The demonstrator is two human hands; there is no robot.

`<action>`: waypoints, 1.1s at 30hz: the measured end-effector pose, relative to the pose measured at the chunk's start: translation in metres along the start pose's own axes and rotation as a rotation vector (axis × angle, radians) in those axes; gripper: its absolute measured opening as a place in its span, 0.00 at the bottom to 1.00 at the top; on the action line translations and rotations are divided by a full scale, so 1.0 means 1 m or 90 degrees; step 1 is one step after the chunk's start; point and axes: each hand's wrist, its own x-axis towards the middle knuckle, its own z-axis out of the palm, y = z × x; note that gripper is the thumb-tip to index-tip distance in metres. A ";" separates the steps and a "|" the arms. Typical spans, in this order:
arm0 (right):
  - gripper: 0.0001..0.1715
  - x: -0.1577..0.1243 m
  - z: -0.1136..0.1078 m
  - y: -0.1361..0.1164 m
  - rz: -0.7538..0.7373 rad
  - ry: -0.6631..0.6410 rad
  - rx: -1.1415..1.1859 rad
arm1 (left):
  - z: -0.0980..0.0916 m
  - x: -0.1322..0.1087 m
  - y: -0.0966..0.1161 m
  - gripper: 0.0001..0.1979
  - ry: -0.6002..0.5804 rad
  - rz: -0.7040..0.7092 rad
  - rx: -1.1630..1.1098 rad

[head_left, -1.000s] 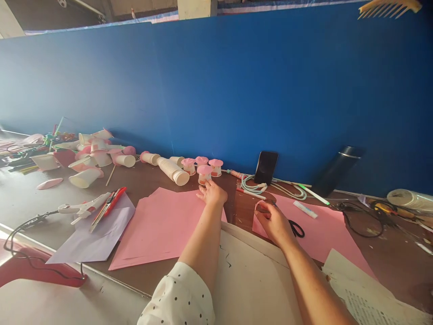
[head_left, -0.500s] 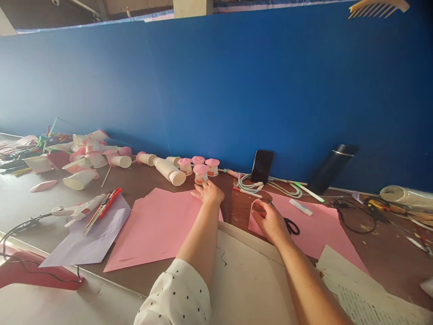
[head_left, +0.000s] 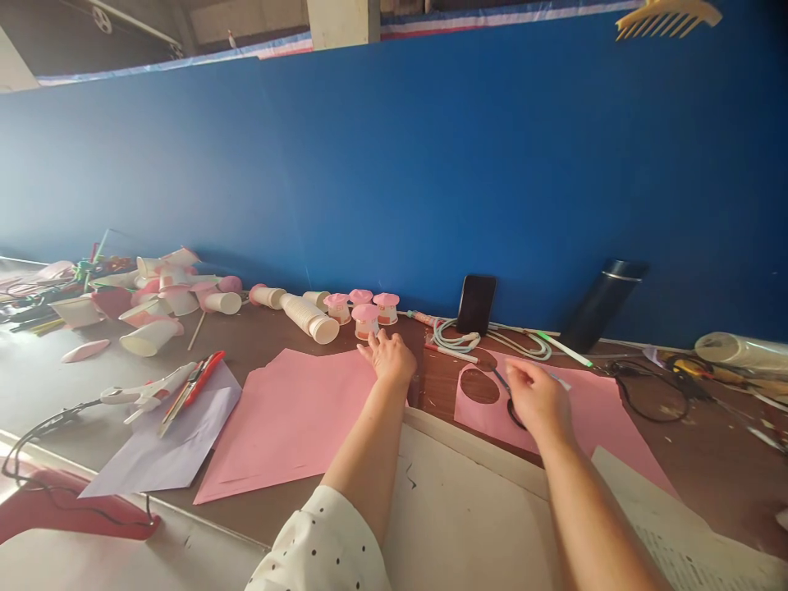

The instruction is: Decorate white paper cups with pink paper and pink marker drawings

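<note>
My left hand (head_left: 392, 361) lies low on the table with its fingers spread, just beside the front small paper-cup house (head_left: 367, 324) with a pink scalloped roof. Whether a fingertip touches that cup I cannot tell. Several like it, such as another cup house (head_left: 387, 309), stand close behind. My right hand (head_left: 542, 400) hovers over a pink sheet (head_left: 588, 410) with round holes cut in it. Its fingers are curled together, and anything between them is hidden. Below them lie black-handled scissors (head_left: 515, 417), partly covered by the hand.
Pink paper (head_left: 295, 410) lies left of my arm, beside a glue gun (head_left: 148, 392) and a red utility knife (head_left: 195, 386). Stacked paper cups (head_left: 308, 316) lie behind. A phone (head_left: 476, 304) and a dark bottle (head_left: 607, 304) stand by the blue partition (head_left: 394, 164).
My right hand has moved right from the pink sheet's left edge, uncovering a round hole there. My left hand has shifted slightly right and down from the front cup house. The view has tilted slightly.
</note>
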 end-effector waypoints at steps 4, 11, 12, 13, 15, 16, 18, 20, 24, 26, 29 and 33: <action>0.24 0.024 -0.018 0.028 0.103 0.123 -0.022 | -0.001 -0.003 0.002 0.20 -0.013 0.028 -0.015; 0.35 0.039 -0.010 0.051 0.154 0.103 -0.166 | -0.002 -0.010 0.005 0.19 -0.049 0.059 -0.021; 0.36 0.039 -0.008 0.050 0.156 0.091 -0.183 | -0.001 -0.010 0.005 0.19 -0.054 0.064 -0.021; 0.36 0.038 -0.007 0.049 0.160 0.076 -0.199 | -0.001 -0.011 0.006 0.19 -0.059 0.067 -0.021; 0.36 0.038 -0.005 0.047 0.178 0.044 -0.225 | 0.001 -0.012 0.007 0.18 -0.067 0.073 -0.021; 0.36 0.038 -0.005 0.047 0.187 0.030 -0.235 | 0.002 -0.012 0.007 0.18 -0.070 0.075 -0.022; 0.34 0.039 -0.004 0.049 0.197 0.020 -0.254 | 0.003 -0.013 0.008 0.18 -0.077 0.079 -0.023; 0.32 0.041 -0.002 0.053 0.198 0.034 -0.268 | 0.004 -0.013 0.009 0.18 -0.089 0.081 -0.022; 0.27 0.046 0.003 0.069 0.202 0.070 -0.275 | 0.004 -0.013 0.010 0.19 -0.109 0.085 -0.022; 0.25 0.049 0.007 0.077 0.195 0.071 -0.278 | 0.004 -0.013 0.010 0.19 -0.113 0.087 -0.023; 0.21 0.051 0.011 0.087 0.168 0.098 -0.265 | 0.004 -0.013 0.011 0.19 -0.122 0.086 -0.020; 0.20 0.051 0.011 0.086 0.173 0.104 -0.264 | 0.004 -0.014 0.011 0.19 -0.132 0.088 -0.018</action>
